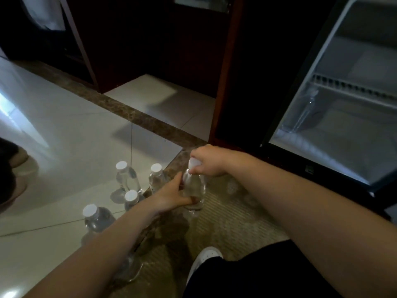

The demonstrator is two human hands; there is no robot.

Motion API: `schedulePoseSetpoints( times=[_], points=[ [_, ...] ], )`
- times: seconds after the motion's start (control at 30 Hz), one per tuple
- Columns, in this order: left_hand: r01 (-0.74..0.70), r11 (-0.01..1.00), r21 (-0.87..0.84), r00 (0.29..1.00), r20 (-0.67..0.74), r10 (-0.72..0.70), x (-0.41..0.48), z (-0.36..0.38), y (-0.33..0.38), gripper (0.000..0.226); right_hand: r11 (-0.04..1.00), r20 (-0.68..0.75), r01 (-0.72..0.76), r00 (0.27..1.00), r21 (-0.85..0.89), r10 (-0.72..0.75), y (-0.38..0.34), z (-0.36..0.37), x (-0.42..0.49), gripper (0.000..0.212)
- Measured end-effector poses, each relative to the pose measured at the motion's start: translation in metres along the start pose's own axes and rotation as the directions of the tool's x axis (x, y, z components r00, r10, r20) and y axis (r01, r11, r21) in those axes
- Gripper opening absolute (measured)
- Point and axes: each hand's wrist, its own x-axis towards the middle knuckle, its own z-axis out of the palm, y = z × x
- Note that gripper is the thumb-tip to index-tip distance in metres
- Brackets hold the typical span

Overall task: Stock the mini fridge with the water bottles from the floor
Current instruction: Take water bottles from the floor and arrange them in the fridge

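At the bottom edge a black trouser leg [268, 274] and a white shoe [205, 258] are partly cut off. Something clear and crumpled [129, 269] beside the left forearm is too blurred to name. On the striped mat [227, 224] the left hand [169, 197] wraps the lower body of a bottle [194, 186], hiding part of it. The right hand [209, 162] pinches its white cap [194, 164] from above. The bottle is upright, but whether its base touches the mat I cannot tell. Just left of the hands, four loose bottles [126, 179] stand on the floor [64, 130] near the mat's left edge; the left wrist partly covers one. Beyond, to the right, the fridge [322, 46] stands open, cut off by the frame. A faint bottle [305, 112] leans in its lower left corner, under a shelf [352, 91]. A dark shape [8, 168] at the left edge is unclear.
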Motion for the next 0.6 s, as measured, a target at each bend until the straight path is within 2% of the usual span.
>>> schedulePoseSetpoints(
  times=[0.07, 0.2, 0.27, 0.37, 0.5, 0.6],
  points=[
    [-0.072, 0.997, -0.011, 0.995, -0.077, 0.071, 0.012, 0.007, 0.018, 0.094, 1.0, -0.048, -0.004, 0.999, -0.028, 0.003, 0.011, -0.023, -0.011, 0.042],
    [-0.183, 0.983, 0.003, 0.962, -0.203, 0.18, 0.036, 0.025, 0.064, 0.066, 0.999, -0.17, -0.032, 0.985, -0.024, 0.028, 0.035, -0.059, -0.041, 0.04],
    [-0.228, 0.973, 0.034, 0.942, -0.246, 0.229, 0.049, 0.03, 0.087, 0.062, 0.999, -0.228, -0.042, 0.973, -0.01, 0.039, 0.05, -0.073, -0.053, 0.035],
    [-0.289, 0.95, 0.12, 0.913, -0.263, 0.311, 0.069, 0.037, 0.118, 0.067, 0.997, -0.301, -0.065, 0.951, 0.046, 0.076, 0.076, -0.09, -0.072, 0.028],
    [-0.358, 0.908, 0.217, 0.882, -0.24, 0.405, 0.091, 0.051, 0.162, 0.05, 0.984, -0.387, -0.084, 0.912, 0.156, 0.139, 0.113, -0.11, -0.095, 0.03],
    [-0.387, 0.887, 0.251, 0.875, -0.203, 0.439, 0.112, 0.064, 0.195, 0.05, 0.972, -0.445, -0.089, 0.877, 0.219, 0.18, 0.145, -0.123, -0.109, 0.028]
  ],
)
